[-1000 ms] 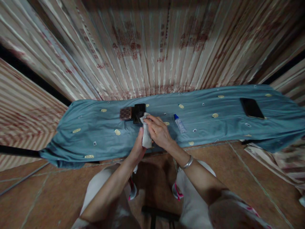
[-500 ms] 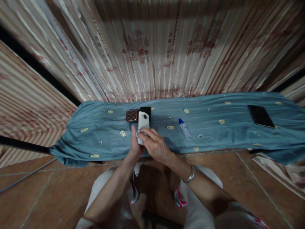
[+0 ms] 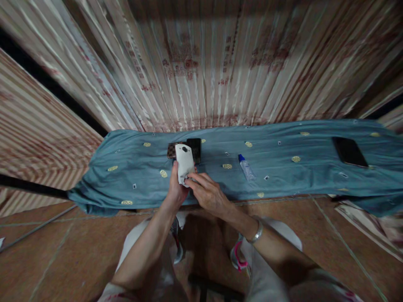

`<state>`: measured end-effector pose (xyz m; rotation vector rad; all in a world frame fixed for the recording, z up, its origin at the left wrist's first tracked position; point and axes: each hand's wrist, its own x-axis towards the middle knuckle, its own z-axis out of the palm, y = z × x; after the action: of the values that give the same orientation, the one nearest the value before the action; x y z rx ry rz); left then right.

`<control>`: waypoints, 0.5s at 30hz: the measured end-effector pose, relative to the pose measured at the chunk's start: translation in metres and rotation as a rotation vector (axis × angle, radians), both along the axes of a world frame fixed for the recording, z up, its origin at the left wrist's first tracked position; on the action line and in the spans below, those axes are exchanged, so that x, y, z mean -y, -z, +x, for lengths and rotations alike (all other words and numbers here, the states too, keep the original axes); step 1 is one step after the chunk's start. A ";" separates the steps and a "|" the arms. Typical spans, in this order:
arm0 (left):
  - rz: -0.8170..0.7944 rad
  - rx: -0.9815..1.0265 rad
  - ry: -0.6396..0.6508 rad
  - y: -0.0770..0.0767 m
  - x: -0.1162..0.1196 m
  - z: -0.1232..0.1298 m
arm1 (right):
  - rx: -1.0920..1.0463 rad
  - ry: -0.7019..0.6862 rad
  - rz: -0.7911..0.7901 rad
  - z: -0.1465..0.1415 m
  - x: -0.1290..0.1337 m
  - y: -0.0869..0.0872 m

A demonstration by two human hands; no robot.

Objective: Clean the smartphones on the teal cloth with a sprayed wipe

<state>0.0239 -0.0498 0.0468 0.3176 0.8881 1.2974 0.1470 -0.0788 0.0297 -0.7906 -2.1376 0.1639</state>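
A white phone, its back with a round dark camera facing up, is held in my left hand, fingers wrapped round its lower left side. My right hand has its fingertips closed on a small greyish piece, perhaps a cloth, against the lower part of the phone's back. Behind the phone lie a brown checkered case, partly hidden, and a black flat object on the blue cloth.
The blue patterned cloth covers a long narrow table. A clear bottle with a blue cap lies right of my hands, and a black phone is farther right. Striped curtains hang behind.
The white phone has moved slightly left and now covers more of the checkered case. My right fingers have shifted on its lower back, showing more of the white surface.
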 end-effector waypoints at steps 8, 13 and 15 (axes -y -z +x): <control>0.035 0.014 -0.039 0.003 0.002 0.013 | -0.031 0.129 -0.034 0.019 -0.022 0.011; 0.014 0.012 0.031 0.004 0.008 0.023 | -0.061 0.200 -0.044 0.025 -0.032 0.005; 0.011 0.012 0.041 0.004 0.009 0.024 | -0.072 0.200 -0.034 0.023 -0.030 0.003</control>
<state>0.0480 -0.0584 0.0428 0.3342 0.8609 1.2655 0.1699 -0.0488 0.0270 -0.9978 -1.9795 0.1219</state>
